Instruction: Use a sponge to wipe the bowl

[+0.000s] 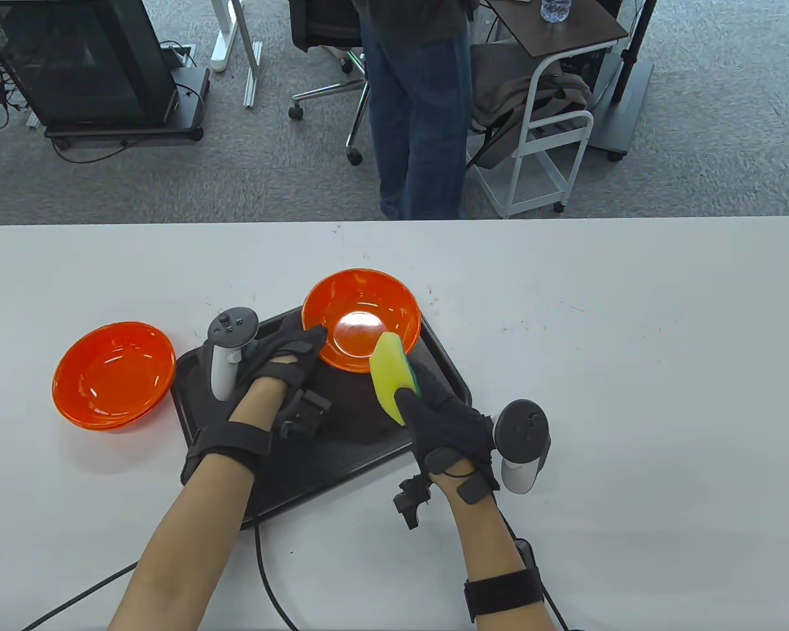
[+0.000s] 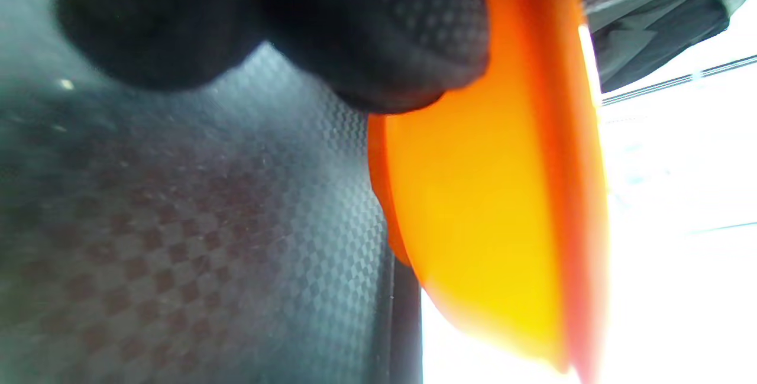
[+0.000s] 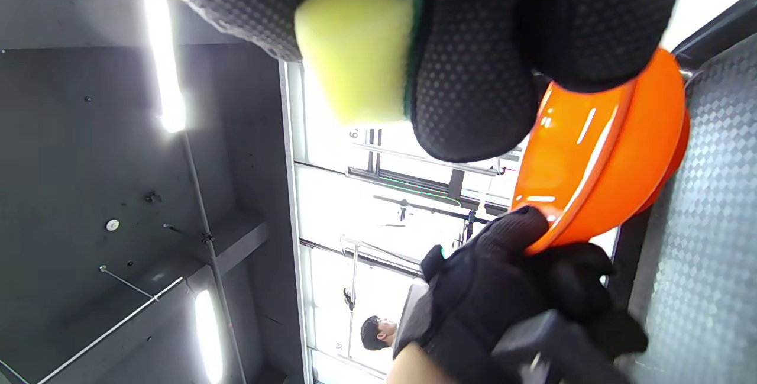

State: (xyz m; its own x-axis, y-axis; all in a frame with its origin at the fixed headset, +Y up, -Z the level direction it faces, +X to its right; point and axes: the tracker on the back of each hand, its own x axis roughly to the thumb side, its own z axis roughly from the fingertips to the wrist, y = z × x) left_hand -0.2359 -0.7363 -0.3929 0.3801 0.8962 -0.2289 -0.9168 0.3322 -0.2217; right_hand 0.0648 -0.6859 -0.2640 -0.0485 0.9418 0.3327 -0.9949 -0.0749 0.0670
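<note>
Low in the table view, two bare forearms reach up from the bottom edge, each ending in a black knit glove with a grey-and-white tracker strapped on. The right hand [image 1: 450,427], right of centre, pinches the sponge [image 1: 392,373]: a soft yellow foam block with a thin green scrub layer, held on edge between thumb and fingers. The right wrist view shows the dotted glove fabric pressed against both sides of the foam [image 3: 355,58]. The sponge's upper end lies just over the near rim of the bowl [image 1: 361,320].

The left hand [image 1: 283,368], left of centre, grips that bowl at its left rim, thumb inside and fingers curled under, as the right wrist view shows [image 3: 502,271]. The bowl is glossy, translucent orange plastic, round and shallow, tipped up off the tray [image 1: 342,453] toward the person with a bright glare spot on its base. In the left wrist view its smooth outer wall [image 2: 491,206] stands steeply above the tray's checkered, embossed surface [image 2: 207,242].

The tray is a black rounded rectangle, set askew at the middle of the smooth white table [image 1: 631,368].

Farther left, off the tray, a second orange bowl [image 1: 114,374] of the same shape sits upright on the table.

At the top of the frame, beyond the table's far edge, a person in blue jeans [image 1: 421,112] stands on grey carpet.
</note>
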